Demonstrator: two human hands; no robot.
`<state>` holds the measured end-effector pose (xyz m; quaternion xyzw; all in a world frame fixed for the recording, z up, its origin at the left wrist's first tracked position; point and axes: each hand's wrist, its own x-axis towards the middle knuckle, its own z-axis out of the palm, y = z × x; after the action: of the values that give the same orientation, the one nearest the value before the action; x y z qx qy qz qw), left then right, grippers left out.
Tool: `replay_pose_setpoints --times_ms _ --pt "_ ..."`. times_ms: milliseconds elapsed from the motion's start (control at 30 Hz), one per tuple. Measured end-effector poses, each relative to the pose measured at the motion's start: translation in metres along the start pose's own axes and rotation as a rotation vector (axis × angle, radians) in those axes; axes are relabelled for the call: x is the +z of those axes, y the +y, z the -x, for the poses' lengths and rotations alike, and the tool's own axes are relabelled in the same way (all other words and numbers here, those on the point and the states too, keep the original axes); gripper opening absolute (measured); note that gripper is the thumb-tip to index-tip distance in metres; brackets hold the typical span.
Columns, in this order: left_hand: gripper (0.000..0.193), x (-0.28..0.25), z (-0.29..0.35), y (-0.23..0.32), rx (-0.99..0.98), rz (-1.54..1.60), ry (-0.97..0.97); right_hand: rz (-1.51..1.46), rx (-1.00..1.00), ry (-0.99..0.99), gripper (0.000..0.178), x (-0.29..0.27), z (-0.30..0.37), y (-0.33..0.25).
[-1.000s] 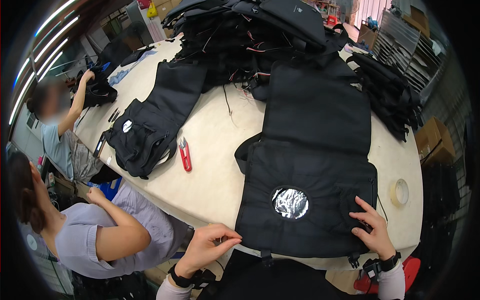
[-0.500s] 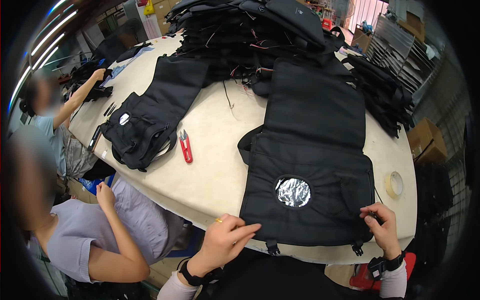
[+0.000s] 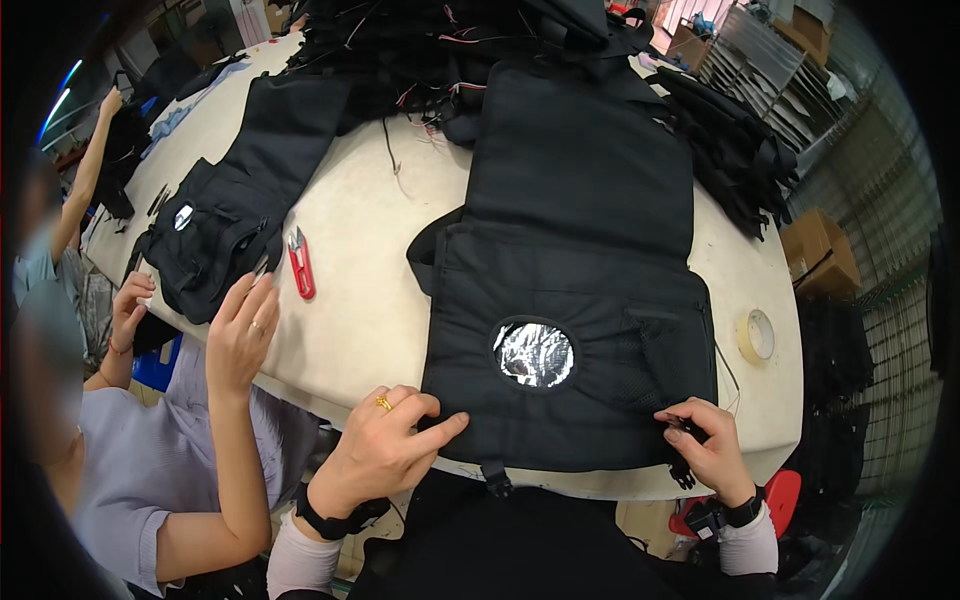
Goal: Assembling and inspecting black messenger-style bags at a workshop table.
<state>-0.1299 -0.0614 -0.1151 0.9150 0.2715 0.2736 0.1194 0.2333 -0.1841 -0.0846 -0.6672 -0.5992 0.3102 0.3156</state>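
- So the black bag (image 3: 580,265) is opened out flat at the near edge of the cream tabletop (image 3: 350,250), toward the right corner, with its long flap running up toward the far edge.
- Left hand (image 3: 385,445), the one with the gold ring (image 3: 383,402): fingers curled in, index poking out over the bag's near left corner. Can't tell from here if the thumb is pinching fabric.
- Right hand (image 3: 710,445) is in a narrow pinch at the near right corner, with a small dark item (image 3: 690,430) in the fingertips. Too small to say what, tbh.
- Two black buckles hang off the bag's near side, the left buckle (image 3: 495,478) and the right buckle (image 3: 682,477), the latter just below the fingers.
- Shiny silver oval (image 3: 535,353) set in the front, left of the mesh pocket (image 3: 645,355).
- Red snips (image 3: 302,268) lie left of the bag, and a tape roll (image 3: 745,338) stands near the tabletop's right edge.
- A second black bag (image 3: 265,150) is over by the left edge, with a lilac-shirted co-worker's hand (image 3: 242,335) close to it.
- Big black pile (image 3: 400,50) at the far edge. Any lettering on that or the brown carton (image 3: 820,255) is too small to read.
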Motion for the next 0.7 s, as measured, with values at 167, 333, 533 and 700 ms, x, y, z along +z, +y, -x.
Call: replay_pose_setpoints --times_ms 167,333,533,700 --pt "0.027 -0.015 -0.004 0.009 -0.19 0.044 0.381 -0.1 0.084 0.364 0.025 -0.018 -0.001 0.035" --pt "0.02 -0.063 0.015 0.023 0.444 0.54 1.317 0.316 0.116 0.478 0.034 -0.048 0.011 0.059" --pt "0.022 -0.06 0.126 -0.114 0.113 1.268 1.324 0.354 0.114 0.425 0.03 -0.049 0.01 0.068" --pt "0.025 -0.047 0.121 -0.177 -0.18 1.68 1.193 0.328 0.109 0.41 0.028 -0.047 0.018 0.064"
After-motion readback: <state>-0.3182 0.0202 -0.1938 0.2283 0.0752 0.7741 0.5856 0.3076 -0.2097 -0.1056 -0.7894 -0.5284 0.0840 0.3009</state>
